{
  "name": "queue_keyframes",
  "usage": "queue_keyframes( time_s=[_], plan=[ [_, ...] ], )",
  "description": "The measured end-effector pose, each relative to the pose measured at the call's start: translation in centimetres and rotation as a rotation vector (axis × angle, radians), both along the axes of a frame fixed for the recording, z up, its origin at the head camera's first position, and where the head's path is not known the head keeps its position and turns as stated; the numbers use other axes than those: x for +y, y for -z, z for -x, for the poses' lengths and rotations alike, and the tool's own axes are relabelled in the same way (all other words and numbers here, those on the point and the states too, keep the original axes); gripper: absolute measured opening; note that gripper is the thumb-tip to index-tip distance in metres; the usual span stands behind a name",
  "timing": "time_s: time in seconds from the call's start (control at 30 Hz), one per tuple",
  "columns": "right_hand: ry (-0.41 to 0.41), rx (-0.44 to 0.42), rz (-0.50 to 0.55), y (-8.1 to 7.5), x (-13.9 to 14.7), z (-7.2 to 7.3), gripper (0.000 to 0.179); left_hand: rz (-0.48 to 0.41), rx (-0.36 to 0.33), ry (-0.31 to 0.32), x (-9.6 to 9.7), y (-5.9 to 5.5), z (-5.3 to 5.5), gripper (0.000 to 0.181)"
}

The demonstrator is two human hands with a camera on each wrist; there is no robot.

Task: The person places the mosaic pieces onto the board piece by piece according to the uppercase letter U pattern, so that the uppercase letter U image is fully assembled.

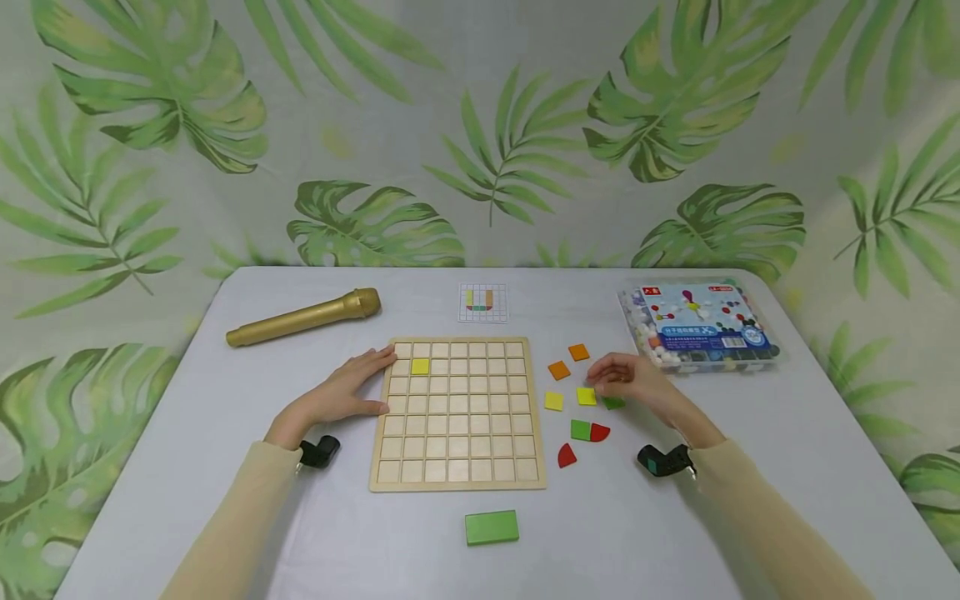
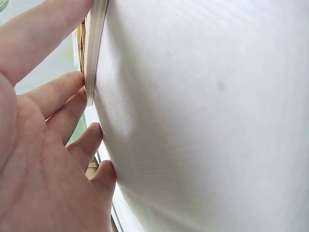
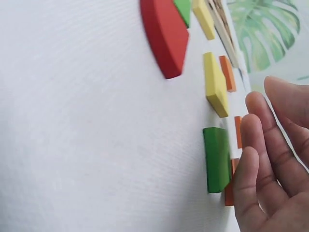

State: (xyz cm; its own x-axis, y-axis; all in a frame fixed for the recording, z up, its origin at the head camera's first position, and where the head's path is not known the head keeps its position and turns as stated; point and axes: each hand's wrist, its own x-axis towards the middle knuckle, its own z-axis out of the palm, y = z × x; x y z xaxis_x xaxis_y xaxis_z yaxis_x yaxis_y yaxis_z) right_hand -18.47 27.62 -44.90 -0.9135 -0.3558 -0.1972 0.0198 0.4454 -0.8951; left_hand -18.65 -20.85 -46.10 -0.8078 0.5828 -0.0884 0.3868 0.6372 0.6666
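My left hand (image 1: 347, 386) touches the left edge of the wooden grid board (image 1: 382, 442) with spread fingers. In the left wrist view its fingertips meet the board's side (image 2: 95, 48). One yellow square block (image 1: 420, 366) sits in a cell near the board's upper left. My right hand (image 1: 637, 383) hovers over the loose blocks right of the board, its fingers loosely bent with nothing between them. Close to its fingertips are a yellow block (image 1: 586, 397) and a dark green block (image 3: 217, 159), which the hand partly covers in the head view.
Near the right hand lie orange blocks (image 1: 558, 370), another yellow block (image 1: 553, 402), a light green block (image 1: 581, 430) and red quarter-round blocks (image 1: 567, 455). Behind are a pattern card (image 1: 483, 302), a gold microphone (image 1: 307, 318) and a plastic box (image 1: 697, 325). A green rectangular block (image 1: 492, 528) lies in front.
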Motion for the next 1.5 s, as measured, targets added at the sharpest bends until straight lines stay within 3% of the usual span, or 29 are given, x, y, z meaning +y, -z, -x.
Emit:
queue_keyframes(
  time_s=[0.57, 0.73, 0.97, 1.17, 1.33, 1.5],
  plan=[
    [-0.030, 0.176, -0.303, 0.3, -1.7, -0.9, 0.020, -0.014, -0.017, -0.011, 0.2, -0.2, -0.2, 0.081],
    [-0.057, 0.203, -0.319, 0.1, -2.0, -0.7, 0.022, -0.018, -0.013, -0.004, 0.2, -0.1, -0.2, 0.081],
    [-0.108, 0.179, -0.276, -0.3, -2.2, -0.2, 0.015, -0.007, -0.007, -0.007, 0.2, -0.2, -0.3, 0.081],
    [-0.138, 0.140, -0.164, -0.9, -3.1, 0.5, 0.014, -0.011, -0.005, -0.007, 0.3, -0.4, -0.3, 0.081],
    [-0.173, 0.135, -0.054, -1.3, -4.9, 1.2, 0.015, -0.004, 0.006, -0.002, 0.3, -0.4, -0.3, 0.081],
    [-0.207, 0.146, -0.019, -1.9, -7.6, 2.1, 0.014, -0.007, 0.011, 0.003, 0.3, -0.4, -0.3, 0.081]
  ],
)
